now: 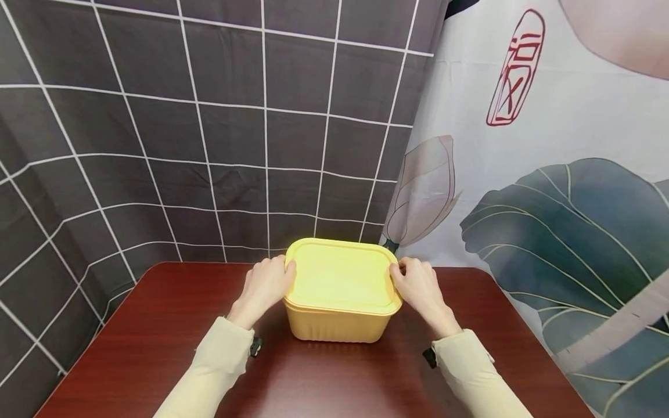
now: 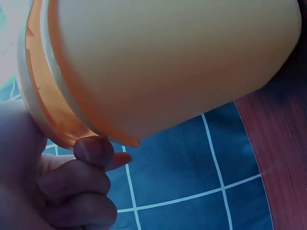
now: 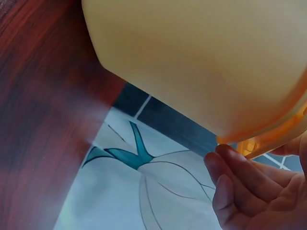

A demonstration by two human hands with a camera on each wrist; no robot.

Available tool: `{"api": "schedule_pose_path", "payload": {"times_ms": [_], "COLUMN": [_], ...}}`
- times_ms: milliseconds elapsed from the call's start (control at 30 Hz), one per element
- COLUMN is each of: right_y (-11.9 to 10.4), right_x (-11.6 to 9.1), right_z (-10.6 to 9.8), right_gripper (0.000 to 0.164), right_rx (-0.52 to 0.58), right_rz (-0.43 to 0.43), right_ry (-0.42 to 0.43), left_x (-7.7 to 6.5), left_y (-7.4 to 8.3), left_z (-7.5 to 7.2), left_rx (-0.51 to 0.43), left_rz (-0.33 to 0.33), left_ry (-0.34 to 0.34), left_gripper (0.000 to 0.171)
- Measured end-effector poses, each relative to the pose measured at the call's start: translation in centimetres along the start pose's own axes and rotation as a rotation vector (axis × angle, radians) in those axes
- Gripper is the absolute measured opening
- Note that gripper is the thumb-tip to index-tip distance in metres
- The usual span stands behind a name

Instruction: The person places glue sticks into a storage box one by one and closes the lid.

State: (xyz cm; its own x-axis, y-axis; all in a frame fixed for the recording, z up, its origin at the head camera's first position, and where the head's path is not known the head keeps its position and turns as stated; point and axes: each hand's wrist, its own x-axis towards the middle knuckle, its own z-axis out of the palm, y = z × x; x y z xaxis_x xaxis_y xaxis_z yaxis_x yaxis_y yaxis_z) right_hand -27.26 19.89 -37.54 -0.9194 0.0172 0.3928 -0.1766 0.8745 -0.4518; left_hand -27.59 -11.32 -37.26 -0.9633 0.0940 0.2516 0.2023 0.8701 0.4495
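Observation:
A yellow plastic box (image 1: 337, 327) stands on the table with its pale yellow lid (image 1: 342, 276) over the top. My left hand (image 1: 265, 285) pinches the lid's left edge, thumb above and fingers curled beneath. At the opposite edge, my right hand (image 1: 421, 288) grips the lid the same way. In the left wrist view, a gap shows between the lid's edge (image 2: 33, 98) and the box rim (image 2: 72, 98). The right wrist view also shows the lid's edge (image 3: 268, 146) slightly apart from the rim, by the fingertips.
The reddish-brown wooden table (image 1: 172, 325) extends around the box. Behind it hangs a dark grey cloth (image 1: 230, 139) with a white grid. A white curtain (image 1: 470, 75) with leaf and flower prints hangs at the right.

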Motion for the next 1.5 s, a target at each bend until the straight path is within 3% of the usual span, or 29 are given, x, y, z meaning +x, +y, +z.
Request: {"api": "schedule_pose_path", "payload": {"times_ms": [167, 400, 1300, 1500], "right_y": [0.2, 0.4, 1.1, 1.6], "right_x": [0.2, 0.3, 0.6, 0.5], "right_z": [0.7, 1.2, 2.3, 1.7], "right_gripper": [0.025, 0.026, 0.027, 0.032], "right_rx": [-0.005, -0.004, 0.022, 0.049], "right_rz": [0.005, 0.036, 0.068, 0.057], "right_ry": [-0.038, -0.074, -0.06, -0.117], "left_x": [0.0, 0.0, 0.1, 0.0], "left_y": [-0.4, -1.1, -1.9, -2.5], "left_z": [0.3, 1.1, 2.3, 2.5], "left_rx": [0.028, -0.009, -0.108, -0.19], "left_rz": [-0.021, -0.049, -0.08, -0.099], "left_ry": [-0.045, -0.103, -0.091, -0.084], "left_gripper": [0.035, 0.035, 0.032, 0.047]}}
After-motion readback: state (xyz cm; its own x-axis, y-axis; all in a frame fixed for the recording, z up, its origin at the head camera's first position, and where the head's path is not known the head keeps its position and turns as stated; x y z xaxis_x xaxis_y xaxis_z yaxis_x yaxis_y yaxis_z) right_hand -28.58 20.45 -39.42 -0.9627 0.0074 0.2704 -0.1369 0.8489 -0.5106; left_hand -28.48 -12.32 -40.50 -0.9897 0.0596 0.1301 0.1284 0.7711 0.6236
